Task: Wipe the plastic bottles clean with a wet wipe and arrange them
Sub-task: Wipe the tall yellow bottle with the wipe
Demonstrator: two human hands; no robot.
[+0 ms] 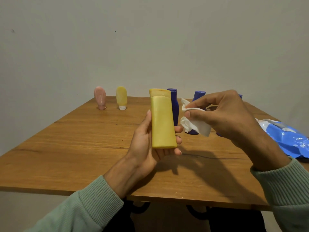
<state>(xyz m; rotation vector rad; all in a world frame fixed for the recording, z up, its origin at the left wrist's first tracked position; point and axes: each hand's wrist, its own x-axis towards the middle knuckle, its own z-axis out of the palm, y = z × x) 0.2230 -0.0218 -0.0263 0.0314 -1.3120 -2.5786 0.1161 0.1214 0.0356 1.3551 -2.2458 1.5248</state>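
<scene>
Green sleeves [93, 201] sit nearest us; beyond them our left hand [145, 148] holds the yellow bottle [163, 121] upright above the counter [75, 148], fingers [178, 129] clamped round its lower half; we judge it light, stiff, smooth and flat-sided, likely slippery once damp, so its narrow edges suit gripping; just right of it our right hand [222, 114] pinches a soft, crumpled wet wipe [197, 127]; behind it stand blue bottles [173, 108].

No text, brand or number can be read anywhere. The yellow bottle [163, 121] shows a plain, unlabelled face. The blue wipe pack [289, 139], to the right of that bottle, carries white markings too blurred to make out.
</scene>
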